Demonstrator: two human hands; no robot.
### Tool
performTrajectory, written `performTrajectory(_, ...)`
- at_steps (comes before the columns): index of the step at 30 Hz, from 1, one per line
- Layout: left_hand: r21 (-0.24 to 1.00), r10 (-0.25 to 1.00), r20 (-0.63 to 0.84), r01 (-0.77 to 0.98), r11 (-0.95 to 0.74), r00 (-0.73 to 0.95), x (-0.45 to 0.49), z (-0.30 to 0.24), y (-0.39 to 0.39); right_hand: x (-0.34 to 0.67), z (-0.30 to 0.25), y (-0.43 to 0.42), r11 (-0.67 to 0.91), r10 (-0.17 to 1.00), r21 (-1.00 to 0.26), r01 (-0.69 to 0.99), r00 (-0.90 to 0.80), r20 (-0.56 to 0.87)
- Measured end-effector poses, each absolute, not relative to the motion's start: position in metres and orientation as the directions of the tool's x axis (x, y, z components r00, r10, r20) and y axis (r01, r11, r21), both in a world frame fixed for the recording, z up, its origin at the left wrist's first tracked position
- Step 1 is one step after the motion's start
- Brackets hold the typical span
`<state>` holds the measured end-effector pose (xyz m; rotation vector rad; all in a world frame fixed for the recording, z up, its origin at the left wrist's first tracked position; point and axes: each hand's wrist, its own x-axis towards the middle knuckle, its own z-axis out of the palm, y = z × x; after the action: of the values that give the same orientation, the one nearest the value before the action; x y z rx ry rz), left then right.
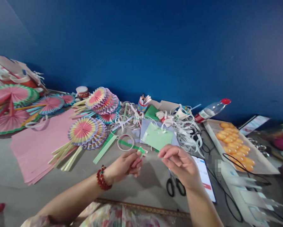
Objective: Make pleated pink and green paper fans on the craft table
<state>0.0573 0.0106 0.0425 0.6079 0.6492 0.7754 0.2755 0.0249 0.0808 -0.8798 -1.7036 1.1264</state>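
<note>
My left hand [129, 164], wearing a red bead bracelet [101, 178], pinches a small folded piece of green paper [140, 152] with a white edge between thumb and fingers. To its right, my right hand [180, 164] is raised above the table, thumb and index fingertips close together. Whatever may be between those tips is too small to make out. Black-handled scissors [171, 188] lie partly behind my right hand. Just beyond my left hand rests a roll of tape [125, 142]. A light green paper sheet [158, 136] in a clear bag lies beyond both hands.
Pleated paper fans [84, 132] and pink sheets [37, 148] spread across the left. Curled white strips [186, 135], a pen cup [142, 105] and a bottle [213, 109] stand behind. Rightward are a phone [206, 179], a tray [261, 162] of orange pieces, a power strip [242, 192] and cables.
</note>
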Motion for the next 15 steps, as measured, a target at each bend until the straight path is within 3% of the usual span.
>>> performTrajectory(5,0.72,0.764,-0.327,-0.378,0.582,0.555,0.06,0.042,0.01,0.266,0.086,0.032,0.036,0.843,-0.996,0.084,-0.538,-0.015)
performTrajectory(15,0.685,0.75,-0.344,-0.396,0.612,0.565,0.061,0.035,0.005,0.245,0.081,0.043,0.034,0.832,-0.968,0.247,-0.544,-0.109)
